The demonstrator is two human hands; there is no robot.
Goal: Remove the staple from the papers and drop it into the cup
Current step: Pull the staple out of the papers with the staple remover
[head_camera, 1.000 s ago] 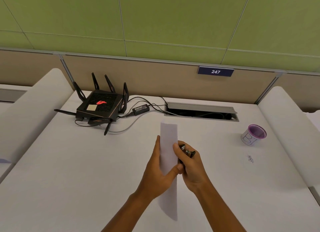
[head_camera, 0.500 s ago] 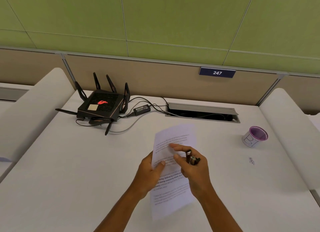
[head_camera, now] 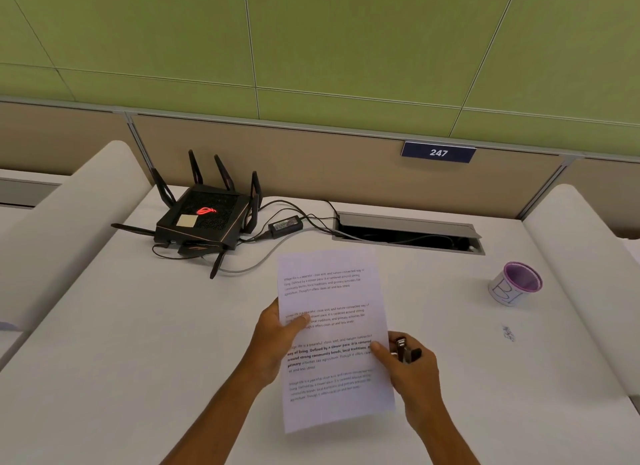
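Over the middle of the white desk (head_camera: 145,343), the papers (head_camera: 332,336) are held up with the printed side facing the camera, pinched from both edges. The left hand (head_camera: 277,340) has its thumb clamped on the left edge, other fingers tucked behind the sheet. The right hand (head_camera: 408,371) grips the right edge with thumb on the front, and it's also got a small dark staple remover (head_camera: 405,352) wedged in the curled fingers, so that hand is closed on two things at once. Can't make out the staple itself anywhere, too small. The cup (head_camera: 516,283), white with a purple rim and marker scribble on it, sits out at about 2 o'clock from the papers, well apart. At 11 o'clock there's a black router (head_camera: 204,218) with antennas and a glowing red logo, cables running off toward the open cable tray (head_camera: 408,234) at 12 o'clock.
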